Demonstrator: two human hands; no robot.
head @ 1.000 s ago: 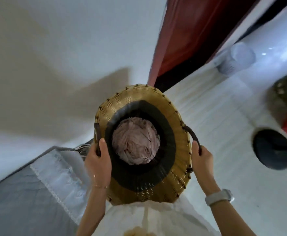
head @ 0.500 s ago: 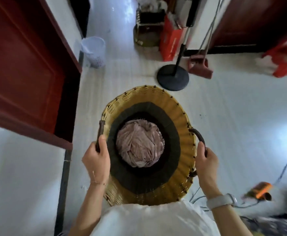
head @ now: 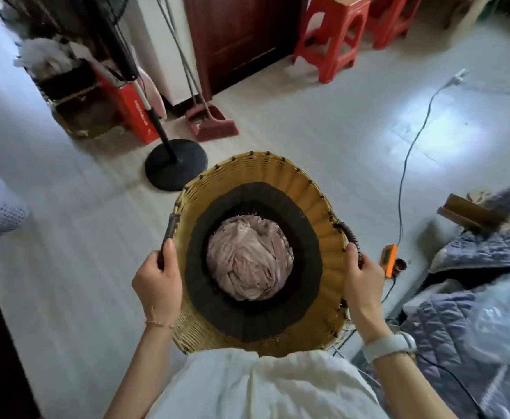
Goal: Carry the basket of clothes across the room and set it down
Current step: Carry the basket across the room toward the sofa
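Pale floor (head: 293, 122) is seen below, with a fan base (head: 176, 164) just beyond the basket (head: 317, 204). It is held aloft by its handles, the left hand (head: 157, 282) and right hand (head: 364, 276) each clenched around one. Pink clothes (head: 249, 261) are bundled at its bottom.

The person wears a loose white top (head: 265, 385) of thin, creased cloth, with a fold running down the chest. Both forearms are bare. On the left wrist sits a fine, thin bracelet (head: 159, 324) like a chain or thread. On the right wrist is a watch (head: 389, 346) with a pale grey-white band, its face turned partly out of sight.
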